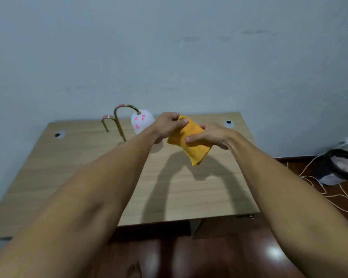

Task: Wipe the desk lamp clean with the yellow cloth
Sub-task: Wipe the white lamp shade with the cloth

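The yellow cloth (191, 142) is folded and held up above the wooden desk (68, 167) by both hands. My left hand (168, 124) pinches its upper left corner. My right hand (208, 135) grips its right side, thumb across the front. The desk lamp (142, 120) stands at the back of the desk, just left of my left hand: a white rounded shade with a pink drawn face hanging from a curved brass neck (120, 123). My left forearm hides the lamp's base and the lower part of the shade. Neither the cloth nor either hand touches the lamp.
A pale wall rises right behind the desk. Cable holes (228, 122) sit in both back corners. On the dark red floor at right lie a dark round object (339, 166) and white cords (329, 191). The desk's front edge is near my body.
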`<state>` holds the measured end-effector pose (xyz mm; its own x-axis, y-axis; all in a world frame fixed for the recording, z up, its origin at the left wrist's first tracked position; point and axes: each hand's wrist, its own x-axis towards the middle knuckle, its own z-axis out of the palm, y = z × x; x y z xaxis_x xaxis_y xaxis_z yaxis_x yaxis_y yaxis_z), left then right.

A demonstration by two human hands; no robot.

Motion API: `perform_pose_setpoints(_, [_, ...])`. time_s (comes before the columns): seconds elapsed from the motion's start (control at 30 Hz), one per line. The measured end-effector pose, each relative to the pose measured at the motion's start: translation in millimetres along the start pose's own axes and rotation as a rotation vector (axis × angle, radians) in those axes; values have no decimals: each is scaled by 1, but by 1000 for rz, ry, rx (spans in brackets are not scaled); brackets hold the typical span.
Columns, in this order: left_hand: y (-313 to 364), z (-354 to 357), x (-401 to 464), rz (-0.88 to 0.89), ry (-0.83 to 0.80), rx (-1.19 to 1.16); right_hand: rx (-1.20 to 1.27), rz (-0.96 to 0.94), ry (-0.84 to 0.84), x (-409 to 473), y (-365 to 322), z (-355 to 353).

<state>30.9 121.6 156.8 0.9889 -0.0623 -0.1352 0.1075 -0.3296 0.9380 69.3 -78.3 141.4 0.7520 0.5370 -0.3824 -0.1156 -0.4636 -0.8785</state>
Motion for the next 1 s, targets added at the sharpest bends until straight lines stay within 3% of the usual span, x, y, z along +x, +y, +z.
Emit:
perform_pose_setpoints(0.17, [15, -63, -6, 78, 5, 32, 99, -1, 78, 19, -43, 47])
perform_pose_setpoints(0.43, [-22, -187, -21, 167, 488, 89, 182, 59, 596, 57, -59, 92])
perform_pose_setpoints(0.5, [-40, -212, -26, 139, 499, 138, 251, 49, 682, 62, -66, 108])
perform_pose_setpoints(0.6, [-66, -235, -27, 71, 364, 260, 320, -3, 777, 73, -79, 138])
perform_pose_setpoints(0.7, [-83, -243, -21, 19, 210, 455, 154, -104, 821, 83, -85, 175])
perform_pose_setpoints(0.83, [-92, -240, -11, 10, 137, 511, -106, -249, 684, 108, -78, 222])
perform_pose_setpoints(1.0, [-103, -241, 3, 75, 165, 475, -575, -182, 817, 131, -58, 258])
